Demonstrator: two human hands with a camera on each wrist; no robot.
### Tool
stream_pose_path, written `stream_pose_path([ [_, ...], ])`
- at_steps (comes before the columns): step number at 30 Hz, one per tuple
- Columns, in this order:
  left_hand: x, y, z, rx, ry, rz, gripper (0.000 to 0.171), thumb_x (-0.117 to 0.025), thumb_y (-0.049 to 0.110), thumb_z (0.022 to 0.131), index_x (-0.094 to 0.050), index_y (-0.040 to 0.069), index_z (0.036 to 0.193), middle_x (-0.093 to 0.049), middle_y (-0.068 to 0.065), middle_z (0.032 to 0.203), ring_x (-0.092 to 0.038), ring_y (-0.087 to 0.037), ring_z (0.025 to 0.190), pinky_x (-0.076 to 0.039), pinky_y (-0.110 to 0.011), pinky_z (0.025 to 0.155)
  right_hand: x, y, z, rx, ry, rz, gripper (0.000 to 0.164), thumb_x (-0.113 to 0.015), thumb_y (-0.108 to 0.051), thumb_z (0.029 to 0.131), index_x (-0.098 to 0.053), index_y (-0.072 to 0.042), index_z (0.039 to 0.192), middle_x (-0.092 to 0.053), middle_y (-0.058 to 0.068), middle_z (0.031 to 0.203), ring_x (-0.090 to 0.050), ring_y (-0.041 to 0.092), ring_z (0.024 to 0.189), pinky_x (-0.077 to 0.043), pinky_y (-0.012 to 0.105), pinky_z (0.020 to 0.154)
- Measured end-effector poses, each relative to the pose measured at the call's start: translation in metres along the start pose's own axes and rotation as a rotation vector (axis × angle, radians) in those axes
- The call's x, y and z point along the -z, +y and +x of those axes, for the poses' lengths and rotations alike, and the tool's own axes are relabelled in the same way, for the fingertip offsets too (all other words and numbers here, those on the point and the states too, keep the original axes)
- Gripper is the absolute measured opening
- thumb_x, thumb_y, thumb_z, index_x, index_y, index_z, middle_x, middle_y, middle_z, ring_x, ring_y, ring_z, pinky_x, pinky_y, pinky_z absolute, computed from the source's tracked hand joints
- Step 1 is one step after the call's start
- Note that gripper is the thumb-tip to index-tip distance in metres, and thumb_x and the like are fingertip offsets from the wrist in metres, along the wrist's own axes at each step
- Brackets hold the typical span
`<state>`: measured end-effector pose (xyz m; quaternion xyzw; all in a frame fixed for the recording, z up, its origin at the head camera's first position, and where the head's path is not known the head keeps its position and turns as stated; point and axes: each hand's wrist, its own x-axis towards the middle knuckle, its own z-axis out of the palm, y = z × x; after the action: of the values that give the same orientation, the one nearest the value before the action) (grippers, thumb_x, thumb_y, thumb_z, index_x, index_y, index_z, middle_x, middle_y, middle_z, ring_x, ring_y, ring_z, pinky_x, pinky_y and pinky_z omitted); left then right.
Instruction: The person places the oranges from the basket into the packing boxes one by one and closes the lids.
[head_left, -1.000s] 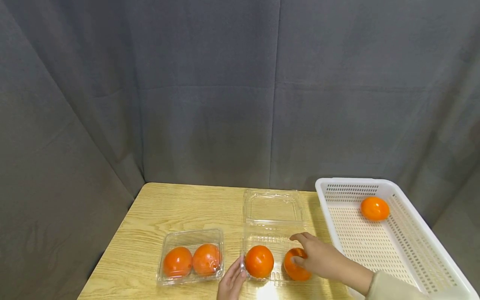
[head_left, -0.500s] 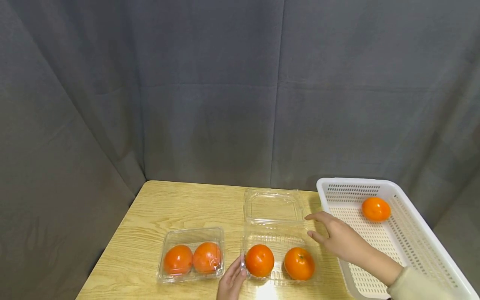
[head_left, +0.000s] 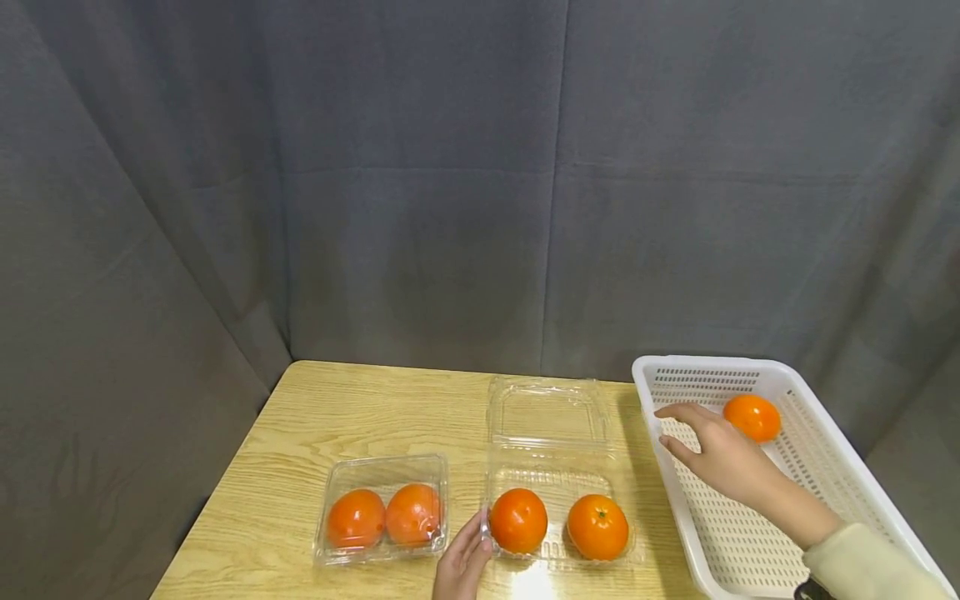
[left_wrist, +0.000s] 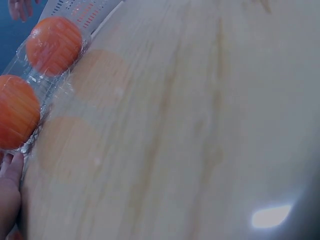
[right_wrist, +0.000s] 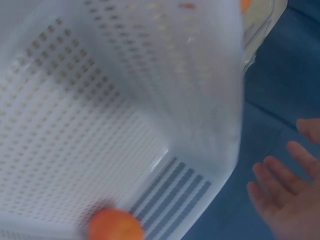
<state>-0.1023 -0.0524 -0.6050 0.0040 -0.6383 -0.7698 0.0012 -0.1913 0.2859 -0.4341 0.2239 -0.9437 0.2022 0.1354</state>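
Observation:
An opened clear plastic clamshell container [head_left: 558, 479] lies on the table with its lid folded back. Two oranges sit in its base: a left orange [head_left: 518, 521] and a right orange [head_left: 597, 527] with its green stem end up. My left hand [head_left: 459, 560] pinches the container's left edge between thumb and fingers; in the left wrist view the hand [left_wrist: 9, 192] shows at the lower left. My right hand [head_left: 720, 454], empty and with fingers spread, is over the white basket [head_left: 678, 508]. Nearest to it, at the basket's far end, lies a single orange [head_left: 752, 418].
Left of the opened container stands a closed clamshell container [head_left: 382, 473] with two oranges inside. The basket's raised rim runs along the right side of the wooden table [head_left: 375, 400]. Grey curtains [head_left: 420, 208] hang behind and at the left.
My right hand has let go of the right orange in the container and moved right, over the basket. My left hand has stayed at the container's edge.

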Motion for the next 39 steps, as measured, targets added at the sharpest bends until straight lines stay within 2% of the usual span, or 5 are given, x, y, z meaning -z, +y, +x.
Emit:
stream_pose_path([
  [6, 0.0, 0.002, 0.0, 0.014, -0.001, 0.007, 0.052, -0.058, 0.019, 0.101, -0.044, -0.011, 0.141, -0.041, -0.029, 0.146, -0.05, 0.01, 0.114, -0.038, -0.011, 0.097, -0.001, 0.025, -0.005, 0.024, 0.009, -0.013, 0.03, -0.076, -0.005, 0.084, -0.066, -0.001, 0.113, -0.068, 0.017, 0.112, -0.063, 0.039, 0.106, -0.05, 0.056, 0.088],
  [17, 0.0, 0.002, 0.0, 0.007, 0.003, -0.007, 0.053, -0.058, 0.018, 0.1, -0.043, -0.013, 0.141, -0.041, -0.031, 0.145, -0.05, 0.009, 0.115, -0.039, -0.012, 0.097, 0.003, 0.06, -0.011, -0.115, 0.003, -0.018, 0.026, -0.069, -0.007, 0.09, -0.066, 0.002, 0.114, -0.065, 0.025, 0.115, -0.065, 0.04, 0.09, -0.054, 0.055, 0.071],
  [20, -0.001, 0.002, 0.0, 0.008, 0.001, -0.021, 0.055, -0.059, 0.019, 0.1, -0.042, -0.013, 0.141, -0.04, -0.031, 0.146, -0.05, 0.008, 0.116, -0.039, -0.012, 0.098, 0.005, 0.068, -0.013, -0.127, 0.04, -0.027, 0.025, -0.07, -0.007, 0.09, -0.068, 0.001, 0.114, -0.065, 0.025, 0.115, -0.064, 0.04, 0.09, -0.053, 0.052, 0.066],
  [25, -0.001, 0.002, 0.001, 0.026, 0.002, -0.028, 0.057, -0.06, 0.021, 0.099, -0.042, -0.012, 0.142, -0.038, -0.028, 0.148, -0.051, 0.01, 0.115, -0.038, -0.011, 0.098, 0.006, 0.084, -0.014, -0.161, 0.072, -0.028, 0.025, -0.069, -0.008, 0.09, -0.067, 0.001, 0.114, -0.066, 0.025, 0.112, -0.063, 0.043, 0.092, -0.051, 0.056, 0.069],
  [39, -0.001, 0.001, 0.001, 0.003, -0.01, -0.031, 0.056, -0.059, 0.019, 0.1, -0.041, -0.014, 0.141, -0.037, -0.03, 0.147, -0.05, 0.008, 0.116, -0.038, -0.012, 0.099, 0.005, 0.12, -0.016, -0.479, 0.049, -0.08, 0.036, -0.061, -0.019, 0.094, -0.061, 0.007, 0.118, -0.058, 0.035, 0.116, -0.056, 0.051, 0.095, -0.047, 0.061, 0.068],
])
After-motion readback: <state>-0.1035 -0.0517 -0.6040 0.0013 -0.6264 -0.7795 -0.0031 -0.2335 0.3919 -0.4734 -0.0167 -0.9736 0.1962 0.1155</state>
